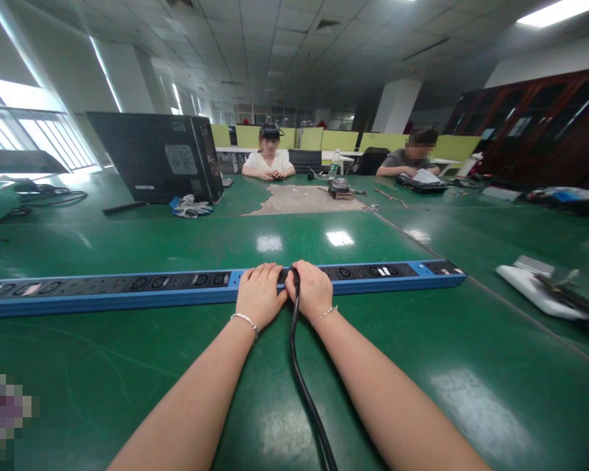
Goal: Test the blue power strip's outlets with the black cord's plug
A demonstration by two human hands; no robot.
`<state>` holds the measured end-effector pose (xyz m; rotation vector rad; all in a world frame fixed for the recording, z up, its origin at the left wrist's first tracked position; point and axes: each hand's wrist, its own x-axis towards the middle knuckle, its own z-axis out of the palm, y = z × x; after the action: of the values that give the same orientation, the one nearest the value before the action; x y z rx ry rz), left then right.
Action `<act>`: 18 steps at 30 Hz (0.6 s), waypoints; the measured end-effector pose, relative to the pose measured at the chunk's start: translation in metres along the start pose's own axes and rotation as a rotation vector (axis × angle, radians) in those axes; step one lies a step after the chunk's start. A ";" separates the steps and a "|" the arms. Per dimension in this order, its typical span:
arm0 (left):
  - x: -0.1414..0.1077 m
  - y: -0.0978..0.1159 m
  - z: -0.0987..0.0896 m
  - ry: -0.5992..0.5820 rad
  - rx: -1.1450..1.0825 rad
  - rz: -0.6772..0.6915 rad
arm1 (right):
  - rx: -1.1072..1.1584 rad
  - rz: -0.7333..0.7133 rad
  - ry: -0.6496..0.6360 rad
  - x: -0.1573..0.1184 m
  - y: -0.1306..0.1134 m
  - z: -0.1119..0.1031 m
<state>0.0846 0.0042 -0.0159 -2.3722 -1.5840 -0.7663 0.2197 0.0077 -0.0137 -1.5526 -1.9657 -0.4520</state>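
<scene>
A long blue and black power strip [127, 294] lies across the green table, with rows of sockets facing up. My left hand [259, 296] is wrapped over the strip near its middle, fingers over the far edge and thumb on the near side. Close beside it, my right hand [311, 288] is closed around the black plug [295, 277] at the strip's top. From the plug a thick black power cable [302, 379] runs down toward me between my forearms. My fingers hide the sockets under them, and whether the plug is seated cannot be made out.
The green table [127, 379] spreads all around. A black computer case [157, 157] and grey-blue gloves [190, 207] are at the back left. A cardboard sheet [304, 199] and a bottle [334, 163] lie farther back. Two people sit opposite. A white device [540, 288] is at the right.
</scene>
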 end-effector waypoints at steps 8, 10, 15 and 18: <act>0.000 -0.001 0.003 0.024 -0.010 0.018 | 0.052 0.145 0.007 -0.002 -0.001 0.003; 0.000 -0.001 0.003 0.026 -0.010 0.020 | 0.086 0.151 -0.010 -0.001 -0.001 0.006; 0.001 0.000 0.002 0.029 -0.010 0.011 | 0.152 0.152 0.023 -0.001 -0.002 0.013; 0.001 0.001 0.003 0.036 -0.004 0.002 | 0.171 0.172 0.065 -0.002 -0.002 0.019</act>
<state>0.0866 0.0059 -0.0174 -2.3485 -1.5679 -0.8075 0.2139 0.0170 -0.0294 -1.5613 -1.7561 -0.2536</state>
